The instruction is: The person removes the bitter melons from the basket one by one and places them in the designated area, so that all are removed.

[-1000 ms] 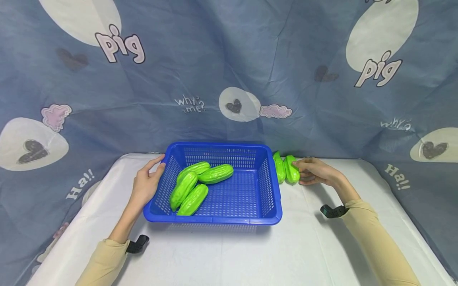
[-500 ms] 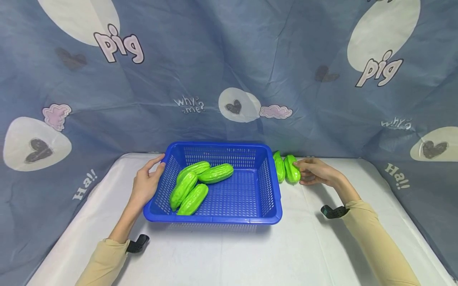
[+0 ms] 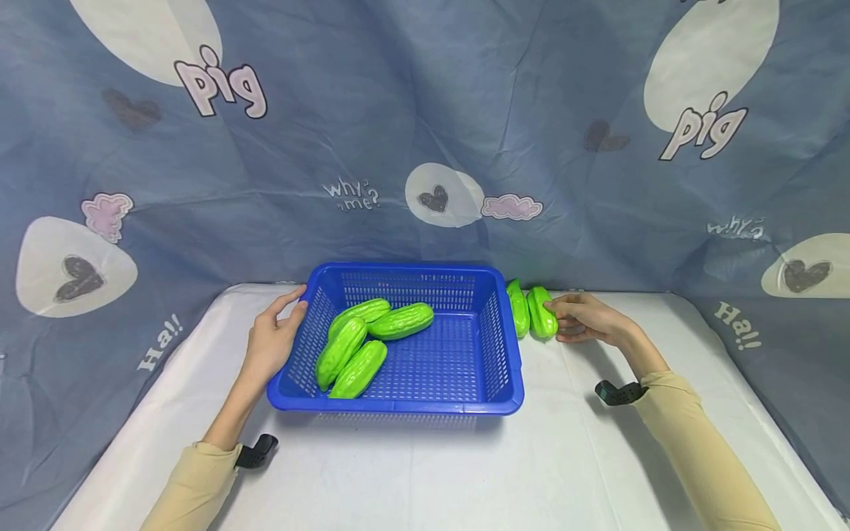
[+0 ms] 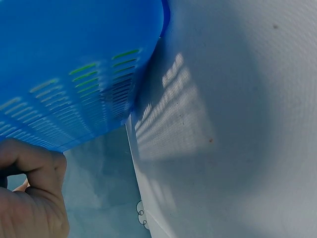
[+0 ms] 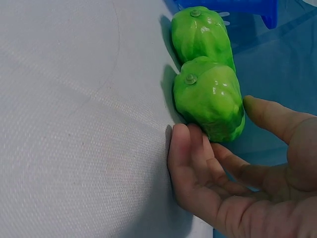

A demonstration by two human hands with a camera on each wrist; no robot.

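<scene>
A blue plastic basket with slotted walls stands on the white table, several bright green bitter melons lying in its left half. My left hand holds the basket's left rim, its fingers bent against the wall in the left wrist view. Outside the right wall, two more bitter melons lie side by side on the table. My right hand holds the outer bitter melon, thumb on its upper side and fingers low at its side. Against the basket lies the inner bitter melon, partly hidden by the wall in the head view.
A blue printed cloth hangs behind and around the table. White cloth covers the table, whose back edge runs just behind the basket and the loose bitter melons.
</scene>
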